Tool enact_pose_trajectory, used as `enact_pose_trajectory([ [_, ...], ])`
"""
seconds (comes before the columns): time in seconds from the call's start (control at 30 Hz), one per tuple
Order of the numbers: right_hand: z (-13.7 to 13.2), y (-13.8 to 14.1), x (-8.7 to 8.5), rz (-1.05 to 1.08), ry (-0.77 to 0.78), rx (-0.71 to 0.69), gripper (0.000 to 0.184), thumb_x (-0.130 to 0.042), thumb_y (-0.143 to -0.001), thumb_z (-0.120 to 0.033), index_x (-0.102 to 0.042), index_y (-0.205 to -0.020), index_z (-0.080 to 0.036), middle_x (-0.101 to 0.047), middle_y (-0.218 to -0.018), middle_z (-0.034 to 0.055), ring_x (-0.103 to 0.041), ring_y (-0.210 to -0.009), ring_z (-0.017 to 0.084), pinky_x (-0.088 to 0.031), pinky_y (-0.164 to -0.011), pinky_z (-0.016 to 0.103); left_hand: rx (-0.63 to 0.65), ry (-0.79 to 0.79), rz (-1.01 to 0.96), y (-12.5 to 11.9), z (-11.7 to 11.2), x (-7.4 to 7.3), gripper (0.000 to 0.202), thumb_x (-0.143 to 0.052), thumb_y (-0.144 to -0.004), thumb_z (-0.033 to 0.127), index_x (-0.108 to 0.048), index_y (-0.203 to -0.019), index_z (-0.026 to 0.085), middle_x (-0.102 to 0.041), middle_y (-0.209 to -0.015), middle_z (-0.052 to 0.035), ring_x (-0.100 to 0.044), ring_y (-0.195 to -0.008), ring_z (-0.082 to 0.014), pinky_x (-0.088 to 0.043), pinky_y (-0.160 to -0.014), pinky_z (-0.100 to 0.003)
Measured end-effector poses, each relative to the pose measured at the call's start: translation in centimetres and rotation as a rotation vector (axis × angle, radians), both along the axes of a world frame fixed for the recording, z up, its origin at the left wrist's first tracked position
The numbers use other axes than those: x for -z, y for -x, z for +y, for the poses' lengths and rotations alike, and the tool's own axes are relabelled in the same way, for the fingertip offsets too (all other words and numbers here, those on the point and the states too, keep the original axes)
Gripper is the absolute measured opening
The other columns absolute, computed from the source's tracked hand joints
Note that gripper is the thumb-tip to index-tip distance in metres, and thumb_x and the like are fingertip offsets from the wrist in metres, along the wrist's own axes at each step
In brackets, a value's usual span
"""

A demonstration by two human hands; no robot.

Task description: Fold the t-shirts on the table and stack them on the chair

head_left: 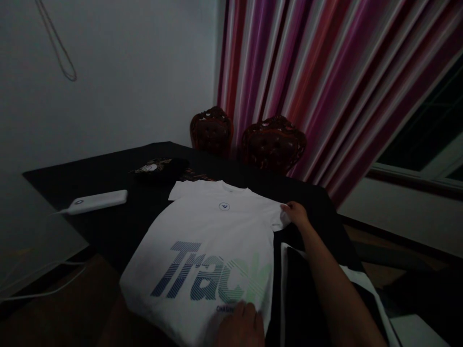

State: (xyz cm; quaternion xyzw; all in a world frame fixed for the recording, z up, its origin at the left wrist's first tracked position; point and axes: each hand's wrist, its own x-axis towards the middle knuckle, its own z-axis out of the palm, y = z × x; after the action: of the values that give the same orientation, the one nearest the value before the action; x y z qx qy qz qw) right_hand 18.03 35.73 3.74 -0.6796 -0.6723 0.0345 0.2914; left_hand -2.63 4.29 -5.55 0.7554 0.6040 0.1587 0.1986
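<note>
A white T-shirt (pixel 224 226) lies spread front side up on the black-covered table, with "Track" in blue-to-green striped letters and a small round emblem near the collar. At its right sleeve, my right hand (pixel 295 213) is closed, pinching the sleeve's edge between thumb and fingers. My left hand (pixel 240 326) rests on the shirt's lower front, fingers laid over the small print below the big letters. The lower part of that hand is cut off by the frame's bottom edge.
A dark folded garment (pixel 162 168) lies beyond the shirt's left sleeve. To the left, a white power bank-like device (pixel 97 201) trails a cable off the table (pixel 119 159). Black-and-white cloth (pixel 294 294) lies under my right forearm. Two carved chairs (pixel 211 132) stand behind, before a striped curtain (pixel 285 62).
</note>
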Motion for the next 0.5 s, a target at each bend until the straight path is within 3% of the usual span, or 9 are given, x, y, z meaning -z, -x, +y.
enact_pose_trajectory([
  [0.1, -0.4, 0.1, -0.3, 0.056, -0.04, 0.052, 0.025, -0.056, -0.08, -0.037, -0.068, -0.087, -0.015, -0.069, -0.086, 0.01, -0.063, -0.083, 0.021, -0.044, -0.069, 0.027, 0.142, 0.139, -0.061, 2.5, -0.3, -3.7, 0.038, -0.052, -0.068, 0.008, -0.062, -0.103, 0.014, -0.069, -0.098, -0.0152, -0.066, -0.088, -0.0303, -0.048, -0.068, -0.036],
  [0.17, -0.7, 0.0, -0.3, 0.098, -0.037, 0.07, 0.02, -0.059, -0.076, -0.034, -0.067, -0.079, -0.016, -0.069, -0.081, 0.0098, -0.063, -0.081, 0.022, -0.044, -0.069, 0.027, 0.143, 0.223, -0.15, 4.0, -0.6, -4.9, 0.033, -0.053, -0.07, 0.012, -0.059, -0.102, 0.018, -0.068, -0.086, -0.0079, -0.063, -0.076, -0.0234, -0.043, -0.062, -0.031],
  [0.27, -1.2, -0.3, -0.5, 0.194, -0.007, 0.058, 0.015, -0.062, -0.071, -0.031, -0.064, -0.068, -0.017, -0.065, -0.066, 0.0079, -0.063, -0.07, 0.022, -0.045, -0.062, 0.028, 0.095, 0.292, -0.365, 4.9, -0.4, -4.4, 0.025, -0.059, -0.067, 0.019, -0.053, -0.091, 0.023, -0.054, -0.068, 0.0038, -0.05, -0.062, -0.0137, -0.031, -0.054, -0.026],
  [0.33, -1.4, -0.3, -1.1, 0.277, 0.004, 0.001, 0.016, -0.059, -0.072, -0.032, -0.064, -0.069, -0.017, -0.064, -0.061, 0.0071, -0.063, -0.063, 0.022, -0.046, -0.056, 0.029, 0.05, 0.356, -0.582, 5.1, 0.1, -3.4, 0.016, -0.058, -0.072, 0.028, -0.047, -0.082, 0.024, -0.042, -0.063, 0.0062, -0.041, -0.059, -0.0108, -0.028, -0.054, -0.025],
  [0.43, -1.5, 1.2, -3.1, 0.388, -0.015, -0.15, 0.017, -0.054, -0.077, -0.033, -0.063, -0.076, -0.019, -0.066, -0.066, 0.0077, -0.065, -0.064, 0.022, -0.05, -0.057, 0.03, 0.018, 0.506, -0.957, 6.2, 1.0, -2.7, 0.02, -0.041, -0.084, 0.043, -0.039, -0.081, 0.024, -0.037, -0.061, 0.0059, -0.034, -0.054, -0.0096, -0.027, -0.052, -0.024],
  [0.5, -1.2, 3.6, -5.2, 0.424, -0.034, -0.278, 0.015, -0.053, -0.079, -0.033, -0.062, -0.078, -0.02, -0.067, -0.071, 0.0094, -0.066, -0.068, 0.023, -0.051, -0.059, 0.031, 0.074, 0.502, -1.125, 8.3, 1.2, -3.1, 0.025, -0.045, -0.083, 0.047, -0.036, -0.09, 0.025, -0.042, -0.061, 0.0065, -0.032, -0.051, -0.0086, -0.024, -0.051, -0.023],
])
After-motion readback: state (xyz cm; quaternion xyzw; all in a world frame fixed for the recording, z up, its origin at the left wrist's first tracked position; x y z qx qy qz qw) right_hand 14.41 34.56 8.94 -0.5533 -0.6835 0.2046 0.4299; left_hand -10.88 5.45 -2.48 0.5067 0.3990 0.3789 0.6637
